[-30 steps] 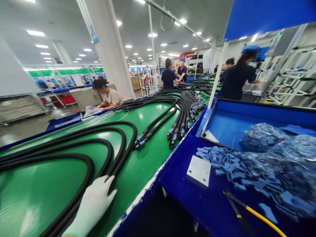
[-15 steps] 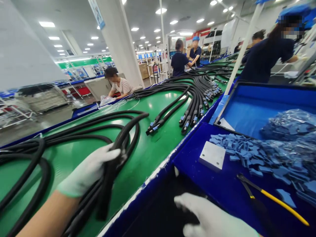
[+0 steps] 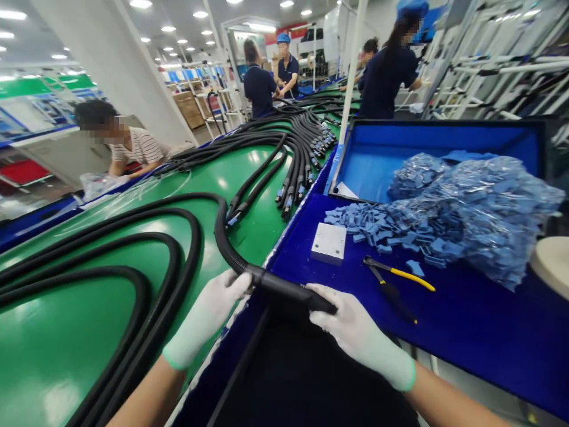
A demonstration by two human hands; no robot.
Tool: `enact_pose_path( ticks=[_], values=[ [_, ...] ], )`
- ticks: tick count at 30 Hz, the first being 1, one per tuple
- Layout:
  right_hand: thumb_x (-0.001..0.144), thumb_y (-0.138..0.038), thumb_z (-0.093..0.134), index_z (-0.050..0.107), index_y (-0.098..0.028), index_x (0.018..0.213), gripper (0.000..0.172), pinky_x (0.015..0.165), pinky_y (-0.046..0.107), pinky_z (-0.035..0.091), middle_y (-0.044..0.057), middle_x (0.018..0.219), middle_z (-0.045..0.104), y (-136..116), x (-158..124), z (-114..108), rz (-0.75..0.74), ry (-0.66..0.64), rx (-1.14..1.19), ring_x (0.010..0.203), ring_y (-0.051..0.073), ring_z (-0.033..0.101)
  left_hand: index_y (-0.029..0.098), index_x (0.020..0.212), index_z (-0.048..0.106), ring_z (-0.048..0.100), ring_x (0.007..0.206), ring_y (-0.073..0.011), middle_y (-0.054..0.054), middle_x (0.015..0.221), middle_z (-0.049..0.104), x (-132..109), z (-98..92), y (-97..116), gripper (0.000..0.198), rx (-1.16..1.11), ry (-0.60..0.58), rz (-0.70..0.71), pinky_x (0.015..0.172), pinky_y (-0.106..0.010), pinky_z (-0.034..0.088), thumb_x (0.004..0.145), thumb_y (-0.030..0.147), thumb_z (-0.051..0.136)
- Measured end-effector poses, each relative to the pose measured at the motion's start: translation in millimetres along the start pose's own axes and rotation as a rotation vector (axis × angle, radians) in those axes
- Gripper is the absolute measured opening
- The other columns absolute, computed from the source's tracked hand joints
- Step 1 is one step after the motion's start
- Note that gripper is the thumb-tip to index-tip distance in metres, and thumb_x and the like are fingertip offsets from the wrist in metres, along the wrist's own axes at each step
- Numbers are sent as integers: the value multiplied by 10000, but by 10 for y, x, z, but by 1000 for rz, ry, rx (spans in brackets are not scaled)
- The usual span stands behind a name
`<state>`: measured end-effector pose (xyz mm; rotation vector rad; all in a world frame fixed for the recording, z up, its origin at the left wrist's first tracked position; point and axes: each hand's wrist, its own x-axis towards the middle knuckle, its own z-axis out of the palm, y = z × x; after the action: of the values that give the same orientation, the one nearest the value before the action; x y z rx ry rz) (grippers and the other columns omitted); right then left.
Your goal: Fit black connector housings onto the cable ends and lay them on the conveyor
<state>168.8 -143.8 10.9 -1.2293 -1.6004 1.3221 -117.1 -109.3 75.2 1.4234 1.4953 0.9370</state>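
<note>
Your left hand [image 3: 211, 311] and right hand [image 3: 358, 326] both have fingers clamped on the black hose [image 3: 282, 286], its end between green table [image 3: 57, 332] and blue bench [image 3: 471, 329]. Support it evenly, avoid kinking.

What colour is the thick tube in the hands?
The tube is black, clearest in the head view.

Right white-gloved hand [image 3: 351, 320], empty half second ago, now closed on end of thick black flexible cable [image 3: 291, 289]. Cable end, then drooping below left white-gloved hand [image 3: 211, 314], now stretched rightward past glossy green tabletop [image 3: 48, 344]. Left hand moved nearer tabletop's edge. Round cream-coloured object [image 3: 553, 265] newly in view, far right.
</note>
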Motion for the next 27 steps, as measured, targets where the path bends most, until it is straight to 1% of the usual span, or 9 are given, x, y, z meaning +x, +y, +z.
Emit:
enact_pose_path(
  ticks=[4,7,9,11,16,18,20,23,27],
  values=[
    [978,-106,450,568,-205,1429,476,830,394,477,124,1104,663,24,-173,-331,-423,41,-699,931,235,592,255,1026,735,630,1016,-285,-40,1080,709,-61,92,24,289,480,142,329,1006,-387,482,917,512,657],
    [982,-114,463,582,-225,1392,441,744,383,413,111,1038,629,-125,-266,-442,-613,-8,-1014,835,226,524,300,1228,721,598,1222,-311,-44,1293,679,-1,321,104,367,487,-190,359,1128,-437,439,928,489,625],
    [995,-182,516,593,-235,1361,378,705,377,365,93,995,606,-225,-315,-465,-673,-19,-1098,801,221,486,337,1192,736,639,1153,-276,-12,1230,712,29,499,145,304,435,-408,248,1068,-403,491,954,448,582],
    [1008,-216,527,589,-239,1351,350,685,373,334,78,959,589,-269,-359,-463,-681,-17,-1115,784,216,464,356,1112,753,663,1080,-243,19,1156,731,20,649,151,243,373,-493,181,1007,-358,518,960,403,570],
    [967,-125,487,544,-236,1405,456,720,377,403,87,1019,629,-148,-461,-475,-571,-77,-1007,827,221,512,333,1052,754,681,1013,-248,18,1083,744,-73,818,3,219,371,-490,81,947,-354,536,925,387,584],
    [914,-58,470,522,-239,1434,553,827,386,470,107,1180,644,-65,-491,-571,-492,-76,-921,981,235,572,328,1018,751,687,1010,-254,14,1060,748,-92,837,-68,228,434,-452,80,940,-364,540,932,414,558],
    [891,-52,476,526,-219,1436,573,997,422,472,135,1368,589,24,-500,-745,-353,67,-899,1206,259,552,324,1020,744,690,1036,-265,9,1073,751,-97,847,-110,247,484,-404,93,958,-382,541,937,441,544],
    [888,-208,625,651,-101,1240,368,1117,538,397,239,1434,531,157,-453,-1038,-66,339,-1087,1356,380,461,315,1083,745,691,1070,-285,-7,1129,752,-83,850,-104,288,503,-334,125,1016,-426,534,938,455,539],
    [869,-235,646,672,-119,852,120,941,476,466,210,1108,650,273,-348,-1197,84,295,-1308,1116,367,587,312,1162,743,680,1125,-292,-13,1187,744,-36,874,-15,326,468,-294,138,1089,-465,504,940,450,548]
  ],
)
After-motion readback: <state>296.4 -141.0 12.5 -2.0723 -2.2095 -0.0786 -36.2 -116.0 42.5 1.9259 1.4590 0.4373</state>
